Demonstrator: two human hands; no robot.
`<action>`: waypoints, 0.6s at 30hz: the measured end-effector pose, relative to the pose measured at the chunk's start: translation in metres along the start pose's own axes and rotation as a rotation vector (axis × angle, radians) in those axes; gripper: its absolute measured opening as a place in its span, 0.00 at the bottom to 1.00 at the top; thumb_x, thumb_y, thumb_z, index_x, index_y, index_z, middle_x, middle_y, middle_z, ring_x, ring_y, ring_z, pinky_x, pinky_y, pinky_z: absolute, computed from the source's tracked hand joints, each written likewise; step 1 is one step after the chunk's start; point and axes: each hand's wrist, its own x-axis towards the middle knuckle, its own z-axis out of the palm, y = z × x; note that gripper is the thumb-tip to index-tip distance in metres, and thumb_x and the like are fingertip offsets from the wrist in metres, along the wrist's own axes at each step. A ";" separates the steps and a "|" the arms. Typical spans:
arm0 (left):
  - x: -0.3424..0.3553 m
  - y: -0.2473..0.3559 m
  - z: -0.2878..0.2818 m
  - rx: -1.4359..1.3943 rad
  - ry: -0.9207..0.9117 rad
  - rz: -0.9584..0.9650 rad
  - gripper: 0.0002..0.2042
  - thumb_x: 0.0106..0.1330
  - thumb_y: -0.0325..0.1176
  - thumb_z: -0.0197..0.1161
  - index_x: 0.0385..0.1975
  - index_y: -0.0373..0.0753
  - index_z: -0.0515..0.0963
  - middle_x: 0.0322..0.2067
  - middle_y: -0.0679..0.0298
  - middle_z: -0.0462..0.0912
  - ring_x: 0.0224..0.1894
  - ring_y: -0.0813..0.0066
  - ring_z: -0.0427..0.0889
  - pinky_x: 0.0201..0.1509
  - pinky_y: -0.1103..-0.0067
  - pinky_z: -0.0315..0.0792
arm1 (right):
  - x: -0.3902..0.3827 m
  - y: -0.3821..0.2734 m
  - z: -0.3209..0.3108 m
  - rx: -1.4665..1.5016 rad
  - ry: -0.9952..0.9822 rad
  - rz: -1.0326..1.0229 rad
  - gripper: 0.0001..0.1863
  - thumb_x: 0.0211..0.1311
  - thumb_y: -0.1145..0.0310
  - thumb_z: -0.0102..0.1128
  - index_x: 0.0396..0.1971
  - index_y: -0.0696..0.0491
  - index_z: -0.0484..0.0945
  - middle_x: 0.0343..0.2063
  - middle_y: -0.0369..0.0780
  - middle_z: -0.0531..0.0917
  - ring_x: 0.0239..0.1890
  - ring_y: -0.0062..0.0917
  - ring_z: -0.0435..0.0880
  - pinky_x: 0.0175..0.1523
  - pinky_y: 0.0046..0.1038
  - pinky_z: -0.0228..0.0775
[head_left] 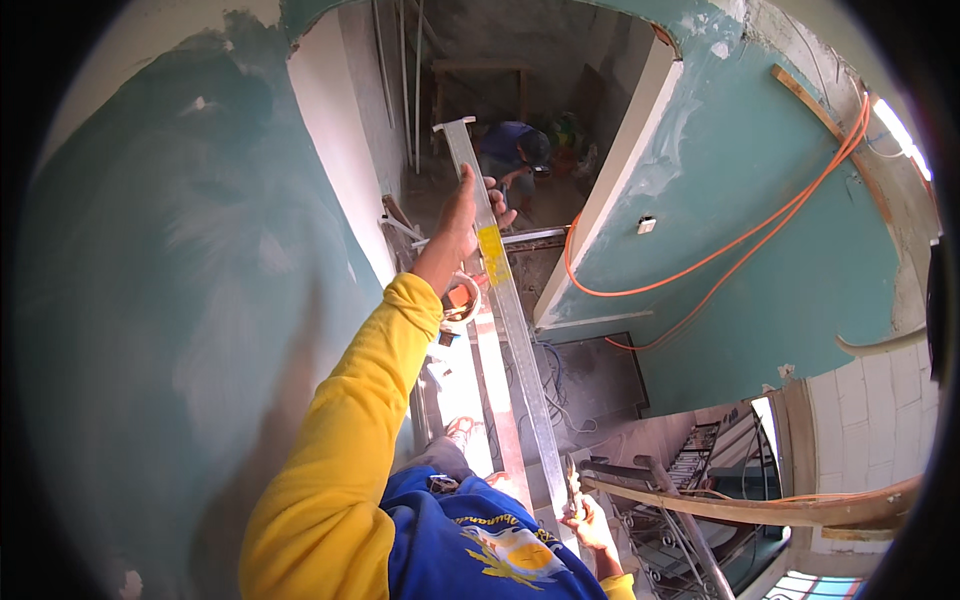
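My left hand (467, 215) holds a long silver metal channel (518, 345) near its upper end, thumb along it and fingers loosely curled at its far side; a yellow patch marks the channel below them. My right hand (588, 530), at the lower end, grips a hand tool like snips or pliers (574, 480) against the channel. Below my left hand are a white ring-shaped item, perhaps a bucket (468, 312), with orange things inside, and a pale plank (488, 370).
Ahead, a person (510, 155) crouches in a recess by a wooden frame (480, 68). Teal walls (170, 300) flank me. Orange cables (700, 268) loop at right. A railing (675, 520), stairs (690, 460) and a curved board (740, 508) lie lower right.
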 end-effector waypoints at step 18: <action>-0.273 -0.227 -0.049 0.518 -0.723 -0.853 0.33 0.73 0.63 0.60 0.65 0.41 0.69 0.51 0.59 0.84 0.59 0.70 0.82 0.63 0.67 0.78 | 0.325 -0.312 0.140 -0.091 -0.255 -0.247 0.16 0.61 0.75 0.74 0.41 0.50 0.74 0.29 0.27 0.74 0.28 0.11 0.71 0.33 0.19 0.63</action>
